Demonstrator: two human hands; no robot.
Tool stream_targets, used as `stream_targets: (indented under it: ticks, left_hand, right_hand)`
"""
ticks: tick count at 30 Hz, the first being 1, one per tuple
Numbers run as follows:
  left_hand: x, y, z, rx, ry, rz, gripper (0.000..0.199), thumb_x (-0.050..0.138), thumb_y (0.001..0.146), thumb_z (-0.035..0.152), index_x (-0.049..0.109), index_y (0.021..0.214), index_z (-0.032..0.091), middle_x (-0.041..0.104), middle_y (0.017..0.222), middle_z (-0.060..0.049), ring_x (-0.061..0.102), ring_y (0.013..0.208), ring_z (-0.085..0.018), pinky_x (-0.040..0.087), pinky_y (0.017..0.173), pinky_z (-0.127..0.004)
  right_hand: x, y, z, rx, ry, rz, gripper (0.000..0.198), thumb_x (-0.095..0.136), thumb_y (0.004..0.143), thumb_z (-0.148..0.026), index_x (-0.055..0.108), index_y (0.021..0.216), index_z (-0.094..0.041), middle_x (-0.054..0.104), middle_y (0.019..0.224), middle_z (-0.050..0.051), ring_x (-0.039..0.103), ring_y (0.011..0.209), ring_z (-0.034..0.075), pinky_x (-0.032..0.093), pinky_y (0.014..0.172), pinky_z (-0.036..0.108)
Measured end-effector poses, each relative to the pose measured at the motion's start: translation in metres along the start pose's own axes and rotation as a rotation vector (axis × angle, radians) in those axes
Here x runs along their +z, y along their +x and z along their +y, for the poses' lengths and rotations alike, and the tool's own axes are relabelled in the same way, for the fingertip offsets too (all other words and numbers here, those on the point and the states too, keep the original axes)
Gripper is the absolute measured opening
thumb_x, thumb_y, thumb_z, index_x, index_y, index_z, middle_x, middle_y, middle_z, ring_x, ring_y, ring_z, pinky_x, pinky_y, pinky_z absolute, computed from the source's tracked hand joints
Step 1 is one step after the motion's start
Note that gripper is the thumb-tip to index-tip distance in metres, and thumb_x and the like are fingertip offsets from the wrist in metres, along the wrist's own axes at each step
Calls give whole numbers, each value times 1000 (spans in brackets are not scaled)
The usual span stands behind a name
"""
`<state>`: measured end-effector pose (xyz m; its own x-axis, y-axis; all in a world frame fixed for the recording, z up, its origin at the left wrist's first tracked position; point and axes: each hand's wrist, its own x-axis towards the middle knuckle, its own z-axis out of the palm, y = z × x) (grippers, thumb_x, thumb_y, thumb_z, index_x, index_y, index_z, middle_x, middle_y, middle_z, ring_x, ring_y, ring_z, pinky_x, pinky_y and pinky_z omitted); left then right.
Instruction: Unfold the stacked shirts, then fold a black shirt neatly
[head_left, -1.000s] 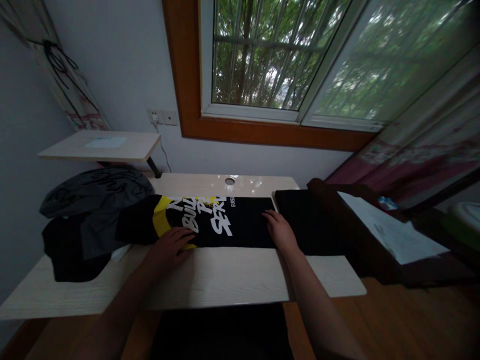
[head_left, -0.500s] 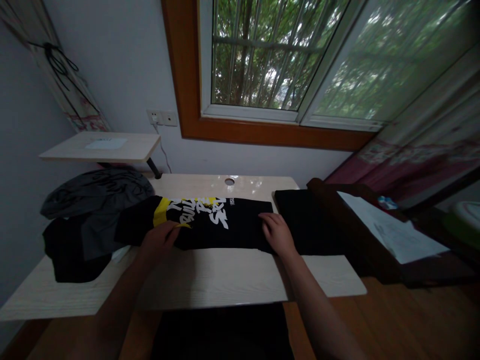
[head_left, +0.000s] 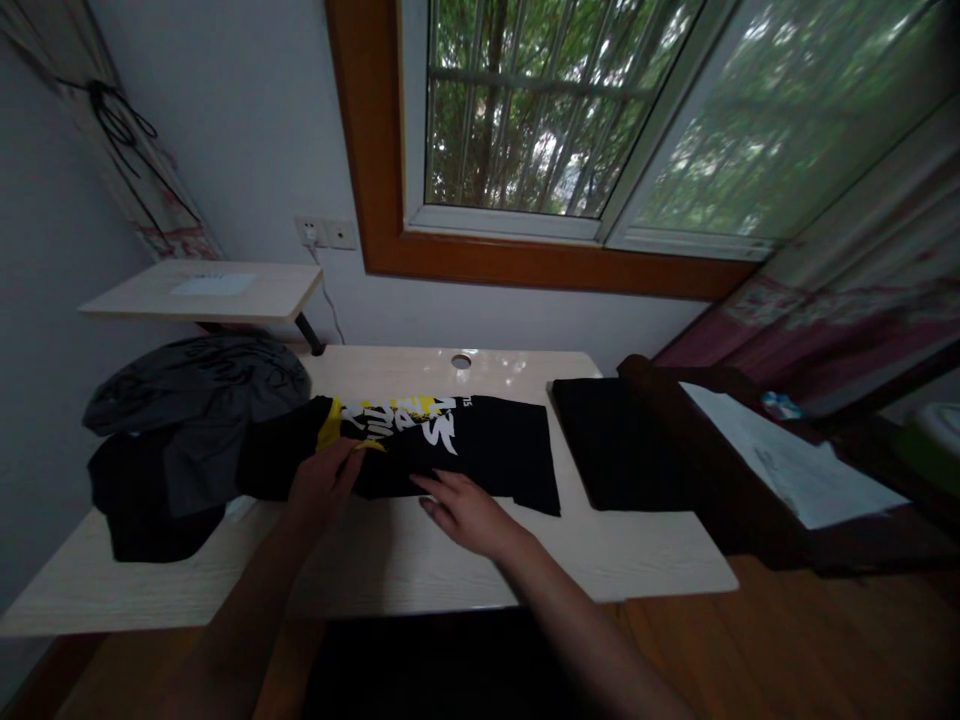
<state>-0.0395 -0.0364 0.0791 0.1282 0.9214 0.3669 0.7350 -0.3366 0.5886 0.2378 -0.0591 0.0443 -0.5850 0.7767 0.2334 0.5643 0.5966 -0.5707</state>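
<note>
A black T-shirt [head_left: 510,445] with white lettering and a yellow band lies in a long folded strip across the desk [head_left: 450,560]. My left hand [head_left: 326,480] pinches its cloth by the yellow band, thumb and fingers closed. Over the strip's near edge reaches my right hand [head_left: 465,512], its fingers stretched out and holding nothing; the fingertips are at the cloth, and whether they press on it I cannot tell. Left of the strip, a heap of dark grey clothing [head_left: 202,390] touches the shirt's left end.
A folded black cloth [head_left: 619,445] lies at the desk's right end. Beside it stands dark brown furniture [head_left: 660,390] bearing a white sheet [head_left: 787,460]. A raised shelf [head_left: 277,290] overhangs the desk's back left. The window [head_left: 555,120] is behind.
My right hand has left the shirt's right end and moved left along its near edge, toward my left hand. My left hand keeps its pinch. The print has become partly covered by a fold.
</note>
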Motion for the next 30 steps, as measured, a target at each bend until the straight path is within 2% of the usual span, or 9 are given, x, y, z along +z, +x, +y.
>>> stream_targets:
  ticks: [4,7,10,13,16,18,22,26,30]
  left_hand:
    - [-6,-1,10,-123,-122,-33,35,47,96,47,67,88,19,69,78,-3,65,73,-18,51,75,-28]
    - [-10,-6,14,-324,-361,-14,33,59,88,51,69,85,20,72,84,-3,68,86,-21,54,83,-30]
    - [-17,-16,18,-592,-649,49,35,74,77,49,74,99,21,75,112,-6,66,113,-26,52,100,-34]
    - [-26,-16,27,-739,-827,127,43,73,80,51,73,111,22,73,122,-7,66,118,-28,53,102,-37]
    - [-36,2,40,-894,-1132,226,44,67,87,48,70,120,19,76,109,-7,72,105,-27,59,95,-40]
    - [-42,19,43,-982,-1308,224,42,60,94,44,68,123,15,77,103,-8,74,97,-25,60,94,-39]
    - [-50,38,26,-960,-1493,338,39,54,99,40,66,125,15,78,101,-6,76,89,-19,59,96,-32]
    - [-54,36,0,-851,-1605,451,34,52,101,31,65,127,14,79,96,-4,75,82,-16,58,94,-28]
    - [-56,36,-13,-818,-1675,527,39,48,102,35,62,133,16,80,98,-4,76,87,-18,56,98,-30]
  right_hand:
    - [-12,5,13,321,-32,15,38,50,102,-34,62,136,-21,70,124,13,69,112,28,56,95,39]
    - [-25,5,23,448,-44,103,31,49,102,-32,71,119,-18,74,110,14,70,106,30,55,95,42]
    - [-35,6,29,344,-54,258,34,53,97,-27,67,127,-18,71,120,14,64,119,31,49,106,47]
    - [-38,9,28,226,-51,341,46,57,95,-29,57,140,-19,63,135,14,54,132,31,44,111,50]
    - [-31,15,24,259,-46,215,45,59,97,-34,57,140,-21,66,130,13,61,123,32,49,105,48]
    - [-23,17,22,296,-50,105,48,62,96,-38,56,141,-21,67,128,15,65,117,32,52,100,47]
    - [-9,15,28,281,-126,42,75,75,87,-45,44,152,-24,60,136,17,60,123,35,50,102,50]
    - [-7,8,44,208,-170,116,86,85,78,-45,44,151,-25,51,143,18,48,135,37,43,112,56]
    - [-17,0,57,190,-162,213,92,89,74,-40,41,150,-20,32,157,22,35,145,39,40,114,57]
